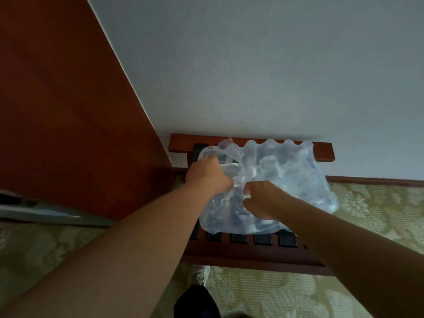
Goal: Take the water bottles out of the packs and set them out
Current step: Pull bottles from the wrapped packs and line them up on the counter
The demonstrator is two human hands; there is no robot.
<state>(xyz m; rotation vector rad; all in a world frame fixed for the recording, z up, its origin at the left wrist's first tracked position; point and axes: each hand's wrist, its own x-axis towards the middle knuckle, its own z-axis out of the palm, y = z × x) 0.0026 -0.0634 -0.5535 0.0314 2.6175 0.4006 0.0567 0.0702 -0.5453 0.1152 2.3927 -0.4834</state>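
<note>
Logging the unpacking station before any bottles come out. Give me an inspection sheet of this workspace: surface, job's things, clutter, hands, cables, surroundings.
Surface: dark red-brown slatted wooden rack, standing against the wall.
Job's things: clear shrink-wrapped pack of water bottles lies on the rack; no bottle seen set out.
Clutter: blurred grey metal item at far left, cannot identify.
Hands: left hand and right hand both grip the pack's film, close together near its left end.
Cables: nothing seen.
Surroundings: plain white wall; reddish wooden panel at left; pale green patterned carpet; a light shoe on the carpet in front of the rack.
</note>
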